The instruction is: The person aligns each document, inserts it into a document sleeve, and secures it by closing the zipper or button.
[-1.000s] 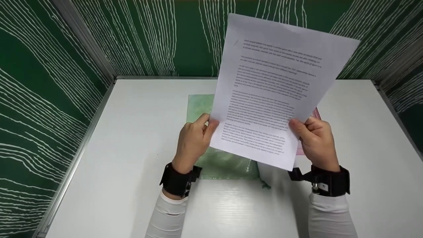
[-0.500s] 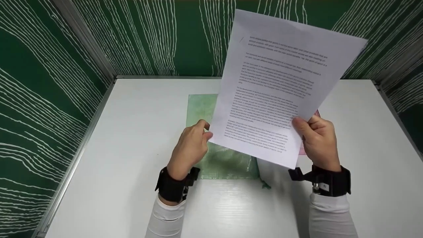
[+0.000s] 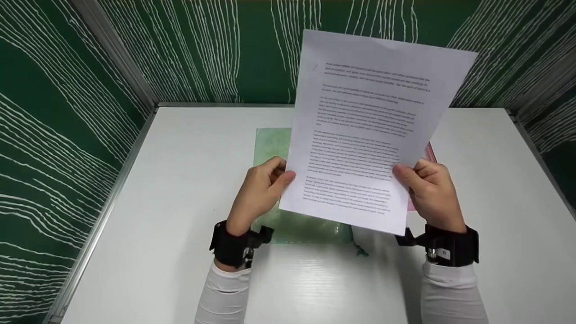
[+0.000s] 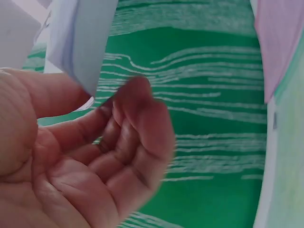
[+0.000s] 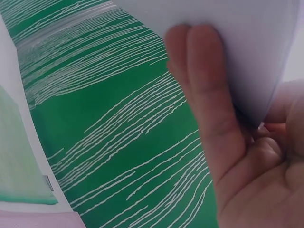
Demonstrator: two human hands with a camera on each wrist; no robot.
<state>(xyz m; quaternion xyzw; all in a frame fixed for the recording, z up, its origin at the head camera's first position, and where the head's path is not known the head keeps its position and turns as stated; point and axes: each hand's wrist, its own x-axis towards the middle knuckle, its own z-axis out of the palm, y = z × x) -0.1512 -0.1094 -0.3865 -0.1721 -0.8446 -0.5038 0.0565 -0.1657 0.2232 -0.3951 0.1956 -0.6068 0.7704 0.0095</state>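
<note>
A printed sheet of white paper (image 3: 351, 144) is held up at a tilt over the table, text side toward the head camera. My right hand (image 3: 432, 193) grips its lower right edge, thumb in front and fingers behind the sheet (image 5: 256, 61). At the lower left edge is my left hand (image 3: 258, 193), thumb over the front and fingers curled behind. In the left wrist view the sheet's corner (image 4: 90, 57) lies by that thumb. Under the sheet a flat, shiny green pouch-like item (image 3: 272, 144) lies partly hidden, and a pink item (image 3: 430, 153) peeks out at the right.
A small green tassel-like end (image 3: 361, 252) sticks out by the green item's lower right corner. The white table (image 3: 189, 180) meets green walls (image 3: 261, 54) with white wavy lines at the back and sides. Each wrist wears a black camera band (image 3: 452, 245).
My left hand slid down to the sheet's lower left corner, then moved up with its thumb further over the front. The sheet rose slightly rightward, then came down and left. My right hand keeps its grip.
</note>
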